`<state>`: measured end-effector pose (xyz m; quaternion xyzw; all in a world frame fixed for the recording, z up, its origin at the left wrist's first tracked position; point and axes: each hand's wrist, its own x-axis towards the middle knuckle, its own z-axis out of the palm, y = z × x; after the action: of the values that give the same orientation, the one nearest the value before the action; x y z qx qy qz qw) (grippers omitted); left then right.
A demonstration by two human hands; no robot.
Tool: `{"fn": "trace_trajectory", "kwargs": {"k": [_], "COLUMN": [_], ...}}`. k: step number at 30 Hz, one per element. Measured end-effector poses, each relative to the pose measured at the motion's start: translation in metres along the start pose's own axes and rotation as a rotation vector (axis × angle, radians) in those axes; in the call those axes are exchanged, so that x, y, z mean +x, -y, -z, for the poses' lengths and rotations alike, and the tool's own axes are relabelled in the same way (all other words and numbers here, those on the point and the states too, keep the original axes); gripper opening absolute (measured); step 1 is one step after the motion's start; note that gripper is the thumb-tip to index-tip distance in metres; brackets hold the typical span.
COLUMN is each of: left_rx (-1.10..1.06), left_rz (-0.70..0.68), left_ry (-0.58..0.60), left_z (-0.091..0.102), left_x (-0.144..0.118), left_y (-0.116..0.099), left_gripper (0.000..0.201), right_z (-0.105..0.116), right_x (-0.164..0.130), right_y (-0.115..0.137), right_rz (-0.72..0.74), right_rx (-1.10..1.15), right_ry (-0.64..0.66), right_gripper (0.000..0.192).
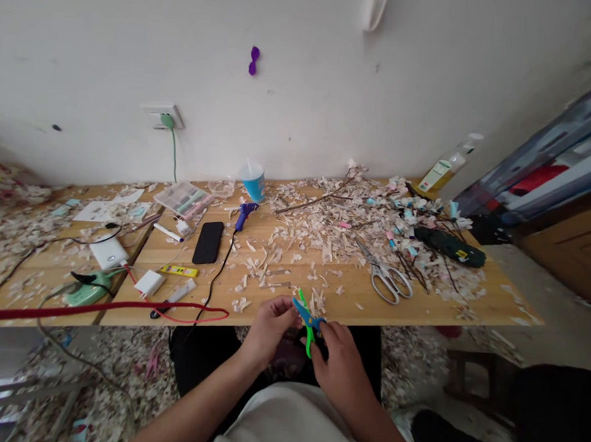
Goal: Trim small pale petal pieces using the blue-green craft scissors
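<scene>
My right hand (338,357) is closed on the handles of small green and blue scissors (309,320), whose blades point up and left, spread apart. Just left of the blades, the fingers of my left hand (272,323) are pinched together at the table's front edge. Whatever they hold is too small to make out. Pale paper-like scraps (318,301) lie on the table right behind the blades. Larger grey-handled scissors (389,280) rest on the wood to the right.
Cut scraps cover much of the wooden table (236,291). Left are a black phone (208,242), purple glue gun (246,214), yellow box cutter (179,271) and red cord (120,307). Behind stands a blue cup (254,182); right are twigs, a bottle (443,170) and a dark green bundle (449,248).
</scene>
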<state>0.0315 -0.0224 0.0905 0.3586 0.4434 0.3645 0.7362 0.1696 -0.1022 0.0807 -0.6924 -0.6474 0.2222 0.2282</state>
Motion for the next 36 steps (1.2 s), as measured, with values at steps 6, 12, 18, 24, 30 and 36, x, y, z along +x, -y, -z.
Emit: {"fn": "trace_trajectory", "kwargs": {"k": [6,12,18,24,30,36], "left_rx": [0.264,0.250,-0.171,-0.058,0.221,0.247], "left_rz": [-0.026,0.005,0.224,0.146,0.051,0.092], "left_ry": [0.063,0.118,0.077,0.081,0.142,0.163], "left_z": [0.012,0.015,0.005,0.007,0.015,0.018], "left_x": [0.005,0.008,-0.002,0.001,0.008,0.012], "left_y": [-0.012,-0.023,-0.016,-0.011,-0.016,-0.025], "left_gripper": [0.018,0.020,0.034,0.031,0.024,0.020], "right_z": [0.001,-0.002,-0.005,-0.003,0.001,0.002], "right_x": [0.001,0.001,-0.001,-0.001,0.001,0.001], "right_y": [-0.004,-0.008,-0.008,-0.011,-0.013,-0.015], "right_rz": [0.019,0.038,0.055,0.070,0.075,0.082], "right_rx": [-0.014,-0.040,-0.064,-0.090,-0.118,-0.124], "right_ry": [0.009,-0.007,-0.056,-0.029,0.012,0.048], "right_gripper": [0.016,0.020,0.019,0.020,0.020,0.015]}}
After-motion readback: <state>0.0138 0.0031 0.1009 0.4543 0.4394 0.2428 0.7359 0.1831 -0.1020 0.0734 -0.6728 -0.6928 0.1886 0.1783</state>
